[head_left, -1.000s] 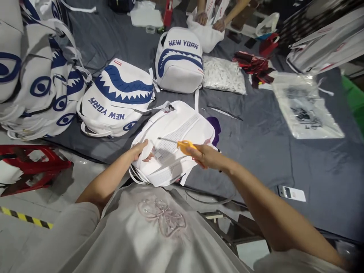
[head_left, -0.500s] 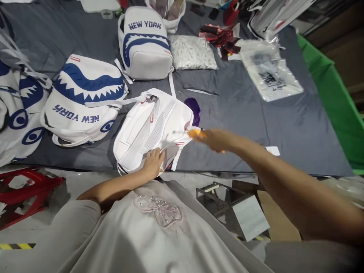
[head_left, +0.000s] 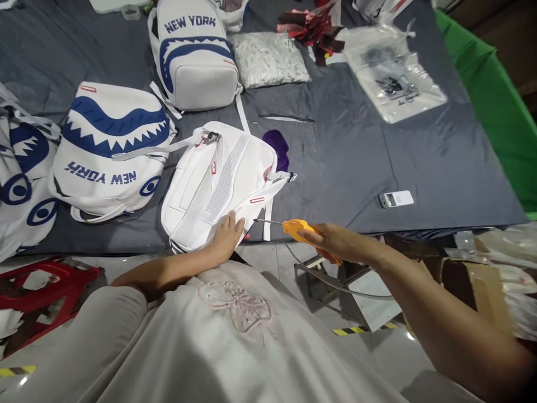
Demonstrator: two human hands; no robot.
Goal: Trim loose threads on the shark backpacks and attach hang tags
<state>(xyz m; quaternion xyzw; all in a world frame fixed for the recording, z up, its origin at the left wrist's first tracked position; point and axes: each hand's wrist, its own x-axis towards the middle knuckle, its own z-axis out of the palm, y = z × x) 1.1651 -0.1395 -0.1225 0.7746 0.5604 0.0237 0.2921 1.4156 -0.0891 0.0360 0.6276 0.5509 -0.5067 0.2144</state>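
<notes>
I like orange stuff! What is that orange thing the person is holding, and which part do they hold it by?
The right hand grips an orange-handled tool by its handle, thin metal tip forward.

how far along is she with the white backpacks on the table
Two shark-print backpacks stand finished-looking on the grey table. In hand: left hand presses the face-down white backpack, right hand holds an orange-handled tool beside it. More bags lie piled at left.

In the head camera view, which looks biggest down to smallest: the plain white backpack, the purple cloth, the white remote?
1. Plain white backpack, by far.
2. Purple cloth, partly hidden behind the backpack.
3. White remote, close to the cloth's visible part, so that ranking is unsure.
</notes>
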